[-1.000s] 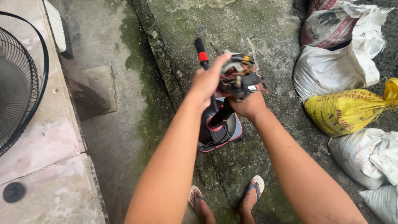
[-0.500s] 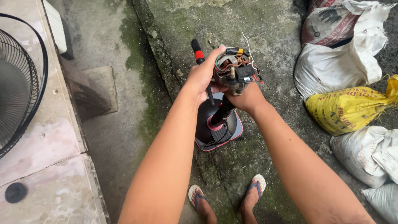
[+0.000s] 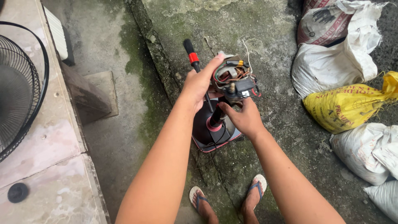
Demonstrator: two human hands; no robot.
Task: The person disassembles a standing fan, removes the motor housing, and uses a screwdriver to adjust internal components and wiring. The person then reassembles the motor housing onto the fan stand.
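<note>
A bare fan motor [image 3: 233,79] with copper windings and coloured wires sits on top of a black stand pole above a dark base [image 3: 215,133] with a red rim. My left hand [image 3: 198,85] grips the motor's left side and also holds a screwdriver [image 3: 193,58] with a black and red handle that points away from me. My right hand [image 3: 242,117] holds the underside of the motor where it meets the pole. Both arms reach forward over my feet in flip-flops.
A black wire fan guard [image 3: 20,89] lies on the raised tiled ledge at left, with a small black cap [image 3: 18,192] near its front. Filled white sacks [image 3: 331,62] and a yellow sack [image 3: 352,105] are piled at right. The ground is mossy concrete.
The view has shifted slightly. My hands have turned the motor a little on the pole, and my right hand has slid lower under it.
</note>
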